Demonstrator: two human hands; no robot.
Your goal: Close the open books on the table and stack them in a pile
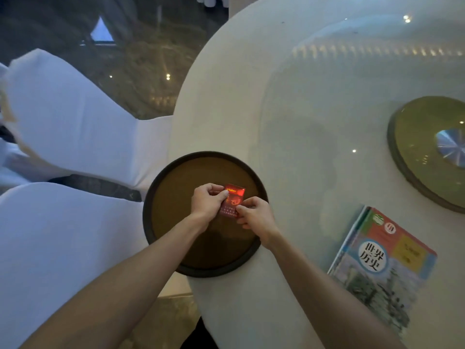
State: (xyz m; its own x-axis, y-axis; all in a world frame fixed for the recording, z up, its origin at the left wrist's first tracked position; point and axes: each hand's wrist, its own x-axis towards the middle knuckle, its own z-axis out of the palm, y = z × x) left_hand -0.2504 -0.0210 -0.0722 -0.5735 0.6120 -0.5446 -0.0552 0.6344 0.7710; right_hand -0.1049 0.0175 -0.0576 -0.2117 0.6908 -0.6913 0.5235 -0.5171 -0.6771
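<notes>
A small red pack [234,199] with gold lettering is held over a round brown tray [181,187] with a dark rim. My left hand [207,201] pinches its upper left edge. My right hand [254,215] grips its lower right corner. A closed textbook [385,260] with a colourful cover and Chinese characters lies on the white round table [226,96], to the right of my right forearm. It seems to rest on more books, as page edges show along its left side.
A glass turntable [352,109] covers the table's middle, with a green disc and metal hub [427,147] at the right. White-covered chairs [70,117] stand to the left. The tray overhangs the table's near edge.
</notes>
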